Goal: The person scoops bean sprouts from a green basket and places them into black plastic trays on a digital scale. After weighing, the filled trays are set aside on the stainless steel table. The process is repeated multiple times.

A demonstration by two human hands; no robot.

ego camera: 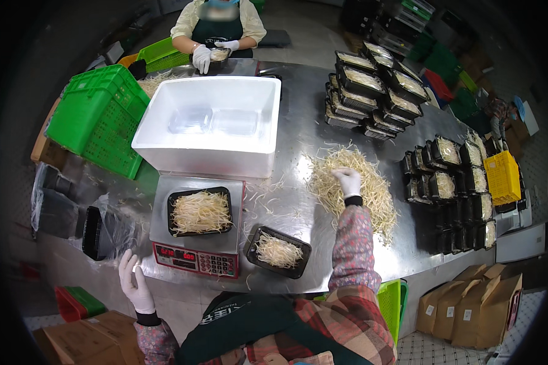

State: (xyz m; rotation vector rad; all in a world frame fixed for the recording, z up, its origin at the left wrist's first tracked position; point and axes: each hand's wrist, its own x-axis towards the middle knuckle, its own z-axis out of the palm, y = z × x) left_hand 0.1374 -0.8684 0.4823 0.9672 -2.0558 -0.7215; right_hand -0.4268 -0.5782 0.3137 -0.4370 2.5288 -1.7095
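My right hand (348, 183), in a white glove, rests at a loose pile of bean sprouts (365, 200) on the steel table. Its fingers are curled, and whether sprouts are between them is hidden. My left hand (136, 283), also gloved, hovers off the table's front edge with fingers apart and nothing in it. A black plastic tray heaped with bean sprouts (202, 213) sits on a red-framed digital scale (194, 262) with a lit display. To the scale's right, a second black tray (265, 264) lies at an angle on the table, holding a smaller heap of sprouts.
Behind the scale stands a white foam box (205, 162). A green crate (100, 114) leans left of it. Stacks of nested black trays (96, 232) lie front left. Packed trays of sprouts (365, 84) are piled far right, more (447, 173) nearer. Across the table, a person's gloved hands (202, 58) hold a tray.
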